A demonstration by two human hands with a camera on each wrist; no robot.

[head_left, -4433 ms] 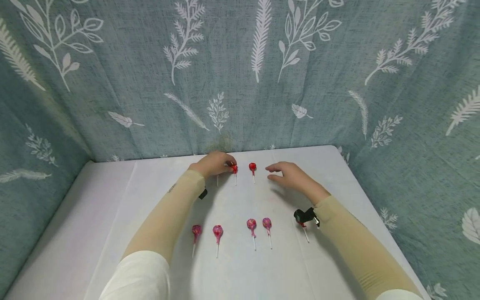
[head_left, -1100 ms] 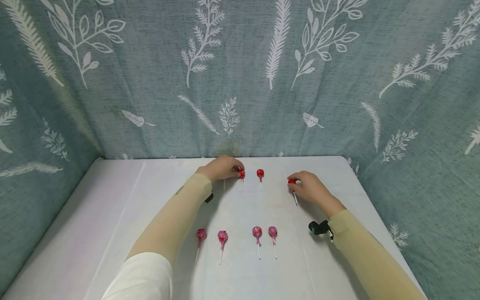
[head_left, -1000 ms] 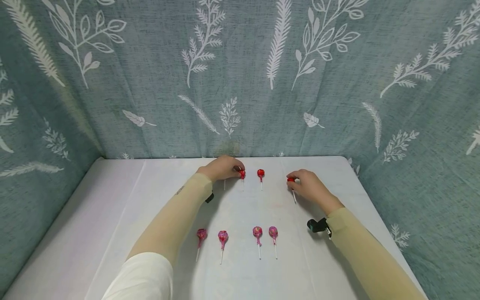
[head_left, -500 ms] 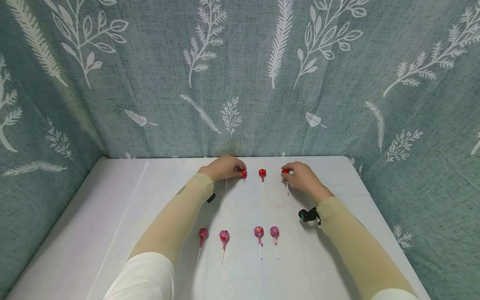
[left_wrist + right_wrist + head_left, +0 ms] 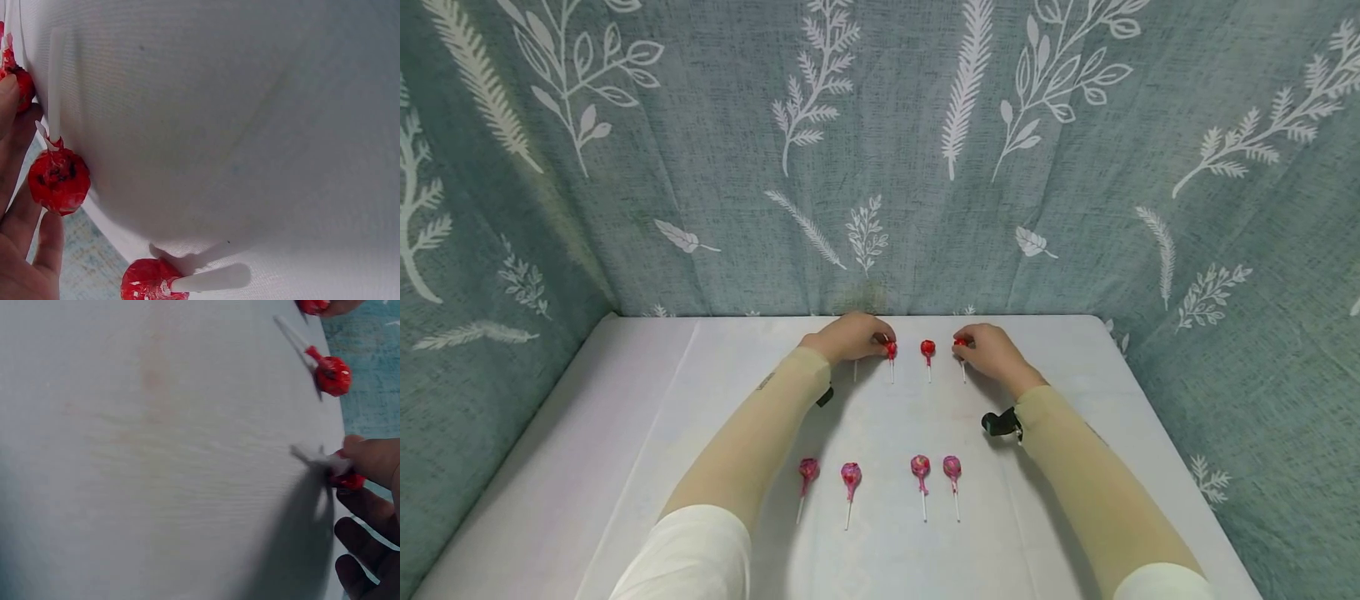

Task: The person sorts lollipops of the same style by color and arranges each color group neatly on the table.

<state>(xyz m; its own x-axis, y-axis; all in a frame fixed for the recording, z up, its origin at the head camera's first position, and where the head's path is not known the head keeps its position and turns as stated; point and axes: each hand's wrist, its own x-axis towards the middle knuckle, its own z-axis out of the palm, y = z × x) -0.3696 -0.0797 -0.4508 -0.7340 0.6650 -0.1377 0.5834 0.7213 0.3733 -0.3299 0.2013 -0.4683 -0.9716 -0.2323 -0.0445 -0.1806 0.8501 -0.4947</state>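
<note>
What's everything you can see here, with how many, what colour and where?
Red lollipops: at least five, red, near the far edge, partly hidden in the head view
Pink lollipops: four, pink, nearer row
Table: one, white-covered, under the lollipops
Leaf-print fabric: pieces uncountable, grey-green and white, behind and at both sides
Wrist devices: two, black, one per wrist
Sleeves: two, beige and white, on the arms
Left hand: one, bare, pinching a red lollipop
Right hand: one, bare, pinching another

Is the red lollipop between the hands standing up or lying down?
Lying down. The red lollipop is on its side, its white stick stretched along the white cloth.
</note>
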